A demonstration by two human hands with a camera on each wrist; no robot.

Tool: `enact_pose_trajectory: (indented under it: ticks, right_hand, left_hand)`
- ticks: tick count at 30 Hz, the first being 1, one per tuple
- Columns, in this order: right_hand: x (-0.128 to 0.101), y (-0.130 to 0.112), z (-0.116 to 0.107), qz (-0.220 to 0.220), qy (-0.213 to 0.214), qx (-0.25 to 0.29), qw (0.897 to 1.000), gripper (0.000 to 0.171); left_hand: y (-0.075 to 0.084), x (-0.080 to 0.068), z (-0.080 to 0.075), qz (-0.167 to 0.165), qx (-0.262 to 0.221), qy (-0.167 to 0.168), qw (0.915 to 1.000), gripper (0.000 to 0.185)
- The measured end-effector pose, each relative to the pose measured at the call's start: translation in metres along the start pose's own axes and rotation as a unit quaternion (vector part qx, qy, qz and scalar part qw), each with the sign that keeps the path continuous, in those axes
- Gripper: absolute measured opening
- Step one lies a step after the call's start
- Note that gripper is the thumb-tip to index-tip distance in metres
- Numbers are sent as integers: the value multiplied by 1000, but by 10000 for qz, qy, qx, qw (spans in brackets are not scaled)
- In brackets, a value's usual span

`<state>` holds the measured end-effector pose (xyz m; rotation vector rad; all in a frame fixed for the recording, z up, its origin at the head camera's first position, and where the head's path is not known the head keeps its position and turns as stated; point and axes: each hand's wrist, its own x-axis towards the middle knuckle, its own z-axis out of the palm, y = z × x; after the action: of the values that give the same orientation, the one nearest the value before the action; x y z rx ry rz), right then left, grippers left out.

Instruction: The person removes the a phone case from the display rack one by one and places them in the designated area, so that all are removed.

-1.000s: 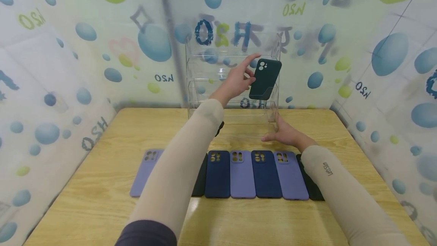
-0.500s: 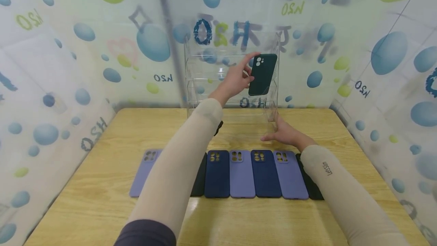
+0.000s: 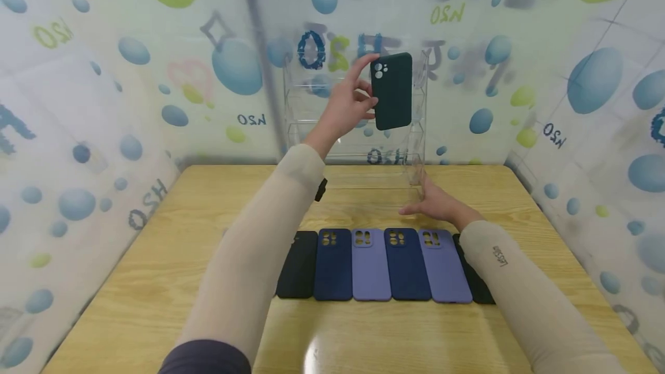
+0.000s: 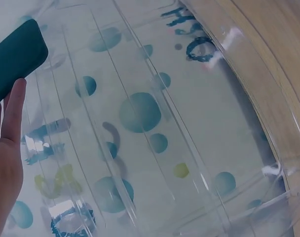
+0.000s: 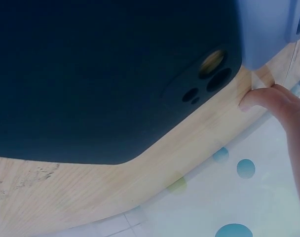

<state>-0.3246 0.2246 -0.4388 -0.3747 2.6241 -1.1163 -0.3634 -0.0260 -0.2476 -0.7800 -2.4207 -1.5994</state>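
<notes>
Standing upright – dark green phone case – camera holes uppermost.

Matt dark green case, clear glossy plastic rack, wood-grain table.

The wall covering behind the desk bears mirrored "H2O" lettering many times over; the right sleeve carries small print, too small to read.

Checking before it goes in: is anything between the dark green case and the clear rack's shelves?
Nothing visible. The left hand holds the case upright before the rack; the shelves seen through it look bare. The right hand rests at its base corner.
</notes>
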Motion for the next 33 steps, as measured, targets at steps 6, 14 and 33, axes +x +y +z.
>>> enact_pose_trajectory:
  ticks: [6,14,33]
  right_hand:
    - [-2,0,-2,142,-9,-99,9998,130]
    - [1,0,-3,48,169,-150,9997,132]
    - [0,2,1,12,42,-59,10000,130]
  left_hand:
    - [4,-12,-7,-207,-328,68,9992,76]
    - [2,-34,-22,-591,-315,0,9978,78]
    - [-26,-88,-64,-976,-42,-186,9950,81]
